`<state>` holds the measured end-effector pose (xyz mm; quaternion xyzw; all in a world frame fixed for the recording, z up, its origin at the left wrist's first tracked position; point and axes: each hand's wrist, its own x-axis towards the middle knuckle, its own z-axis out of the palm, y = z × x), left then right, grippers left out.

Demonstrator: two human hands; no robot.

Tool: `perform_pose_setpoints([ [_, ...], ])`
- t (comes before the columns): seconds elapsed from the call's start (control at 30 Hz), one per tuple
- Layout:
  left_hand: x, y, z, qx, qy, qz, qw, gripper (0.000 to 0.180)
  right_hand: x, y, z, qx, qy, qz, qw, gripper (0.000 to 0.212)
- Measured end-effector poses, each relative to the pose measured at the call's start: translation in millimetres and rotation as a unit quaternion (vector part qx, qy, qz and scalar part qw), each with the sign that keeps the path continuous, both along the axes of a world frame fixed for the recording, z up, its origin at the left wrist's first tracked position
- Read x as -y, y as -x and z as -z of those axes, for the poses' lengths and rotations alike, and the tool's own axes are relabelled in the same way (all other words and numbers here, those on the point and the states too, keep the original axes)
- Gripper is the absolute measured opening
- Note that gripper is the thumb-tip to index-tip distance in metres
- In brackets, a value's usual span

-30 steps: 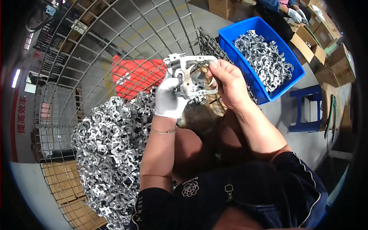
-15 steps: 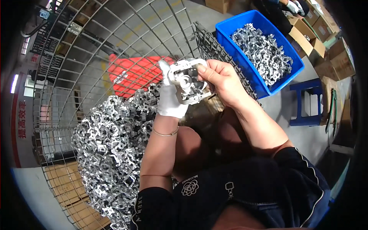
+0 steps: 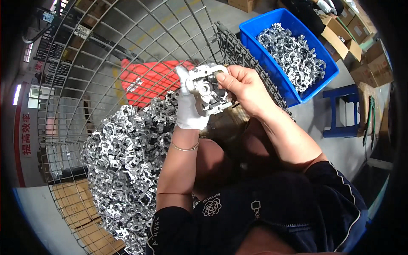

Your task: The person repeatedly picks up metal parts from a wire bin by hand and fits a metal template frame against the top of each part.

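A silvery metal casting point(image 3: 206, 90), with a round boss in its middle and a frame-like edge, is held up between both my hands. My left hand point(image 3: 189, 111), in a white glove, supports it from the left and below, its thumb standing up beside the part. Bare, my right hand point(image 3: 248, 89) pinches the casting's upper right edge between thumb and curled fingers. What the right fingertips touch behind the edge is hidden. Just left of my forearm a large heap of similar metal castings point(image 3: 123, 165) fills the wire basket.
The wire mesh basket point(image 3: 168, 38) curves round the left and far sides. Beyond its mesh lies a red sheet point(image 3: 148, 78). A blue bin point(image 3: 272, 57) of castings stands at the far right, near a blue stool point(image 3: 340, 111) and cardboard boxes point(image 3: 374, 63). Another person's gloved hand point(image 3: 325, 6) shows at the top right.
The casting has tilted slightly in my hands, and its inside shows a little differently. Both hands keep their hold, with only a small shift of the whole view.
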<state>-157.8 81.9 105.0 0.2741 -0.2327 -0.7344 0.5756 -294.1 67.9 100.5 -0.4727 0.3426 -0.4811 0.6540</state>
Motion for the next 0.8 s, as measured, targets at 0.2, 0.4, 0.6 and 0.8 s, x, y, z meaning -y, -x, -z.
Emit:
perform_pose_setpoints([
  [0.2, 2, 2, -3, 0.015, -0.011, 0.006, 1.000, 0.070, 2, 0, 3, -0.057, 0.018, 0.016, 0.998, 0.024],
  [0.4, 3, 5, -9, 0.125, -0.015, -0.043, 0.991, 0.068, 3, -3, -5, 0.002, -0.052, 0.007, 0.999, 0.022],
  [0.6, 7, 6, -6, 0.103, -0.007, -0.042, 0.994, 0.054, 6, 1, -4, -0.040, -0.076, -0.013, 0.996, 0.024],
  [0.8, 6, 5, -4, 0.111, -0.006, -0.053, 0.992, 0.053, 7, -2, 0, -0.036, -0.086, -0.001, 0.996, 0.024],
])
